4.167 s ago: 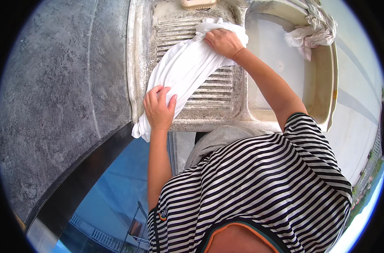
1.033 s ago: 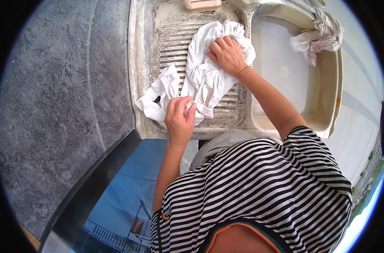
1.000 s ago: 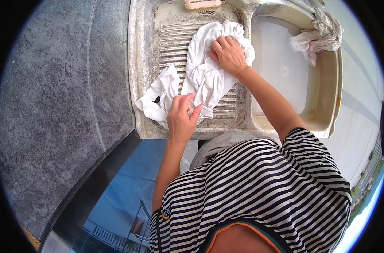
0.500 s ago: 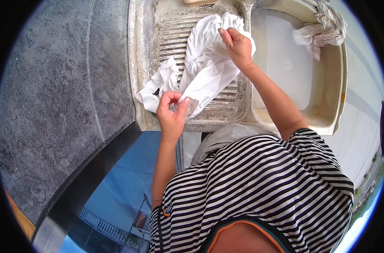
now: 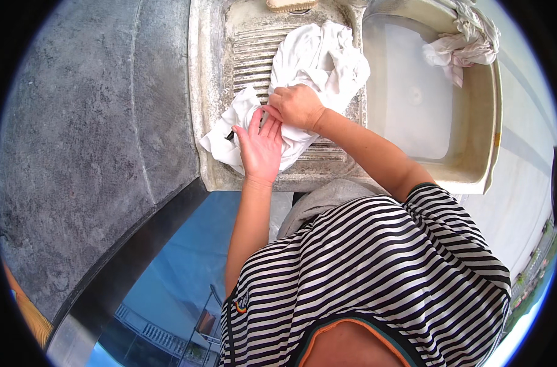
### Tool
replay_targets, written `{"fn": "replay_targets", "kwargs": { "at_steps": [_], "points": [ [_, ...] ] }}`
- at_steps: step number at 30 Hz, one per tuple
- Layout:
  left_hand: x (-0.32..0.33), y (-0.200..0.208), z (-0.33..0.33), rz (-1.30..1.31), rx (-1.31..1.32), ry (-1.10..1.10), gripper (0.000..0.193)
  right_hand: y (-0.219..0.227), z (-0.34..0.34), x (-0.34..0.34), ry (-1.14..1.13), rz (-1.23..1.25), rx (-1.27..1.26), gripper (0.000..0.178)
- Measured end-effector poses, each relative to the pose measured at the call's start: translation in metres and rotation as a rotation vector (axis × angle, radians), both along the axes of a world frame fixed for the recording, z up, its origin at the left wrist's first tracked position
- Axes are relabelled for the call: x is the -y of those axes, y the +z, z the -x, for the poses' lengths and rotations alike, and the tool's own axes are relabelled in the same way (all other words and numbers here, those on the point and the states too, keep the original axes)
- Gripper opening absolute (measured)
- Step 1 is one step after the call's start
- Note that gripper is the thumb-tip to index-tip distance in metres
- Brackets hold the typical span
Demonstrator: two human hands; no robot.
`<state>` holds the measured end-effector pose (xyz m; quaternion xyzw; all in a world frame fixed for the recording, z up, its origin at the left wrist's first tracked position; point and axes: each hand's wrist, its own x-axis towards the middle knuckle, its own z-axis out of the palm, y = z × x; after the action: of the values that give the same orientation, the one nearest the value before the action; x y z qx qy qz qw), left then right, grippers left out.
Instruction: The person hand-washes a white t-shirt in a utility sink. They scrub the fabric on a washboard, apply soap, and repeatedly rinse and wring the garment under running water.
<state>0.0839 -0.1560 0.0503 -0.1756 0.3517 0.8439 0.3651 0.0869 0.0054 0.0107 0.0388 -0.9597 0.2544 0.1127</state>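
A crumpled white cloth garment (image 5: 318, 58) lies across the ridged washboard (image 5: 248, 70) of a stained, pale laundry sink (image 5: 199, 98). Near its lower left part my left hand (image 5: 261, 158) rests palm up, fingers stretched out and nothing gripped. My right hand (image 5: 298, 107) is curled over the left fingertips, just above the cloth. Its own fingertips are partly hidden, so what they pinch cannot be made out. A small dark spot (image 5: 230, 136) shows on the garment beside my left thumb.
Right of the washboard is a deep basin (image 5: 471, 153) holding cloudy water (image 5: 407, 104). Bunched whitish and pinkish cloth (image 5: 474, 46) hangs over its far right rim. A tan brush (image 5: 290, 5) lies at the far edge. To the left runs a grey stone-like counter (image 5: 76, 122).
My left hand has let go of the cloth and turned palm up with fingers spread. The right hand has come down and left from the garment's upper right to meet it.
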Motion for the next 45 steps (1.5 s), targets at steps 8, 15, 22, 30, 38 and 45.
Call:
{"fn": "replay_targets", "kwargs": {
  "at_steps": [8,15,22,30,38,45],
  "points": [
    [0.005,0.007,-0.012,0.362,-0.366,0.069,0.087,0.047,-0.018,0.003,-0.049,0.044,-0.336,0.033],
    [-0.005,-0.004,-0.011,0.455,-0.397,0.099,0.074,0.009,0.011,-0.018,0.017,-0.127,-0.151,0.031],
    [-0.015,-0.002,-0.009,0.443,-0.332,0.147,0.067,0.030,-0.015,0.013,0.159,0.086,-0.385,0.026],
    [-0.016,-0.019,-0.012,0.780,-0.631,-0.205,0.035,0.015,0.022,-0.077,-0.370,0.292,-0.223,0.033],
    [-0.011,0.032,-0.008,1.107,-1.519,-0.904,0.038,-0.053,0.062,-0.397,-1.435,0.785,-0.799,0.026],
    [-0.013,0.041,-0.012,1.127,-1.319,-0.810,0.020,0.020,0.092,-0.350,-1.370,1.079,-0.473,0.039]
  ]
}}
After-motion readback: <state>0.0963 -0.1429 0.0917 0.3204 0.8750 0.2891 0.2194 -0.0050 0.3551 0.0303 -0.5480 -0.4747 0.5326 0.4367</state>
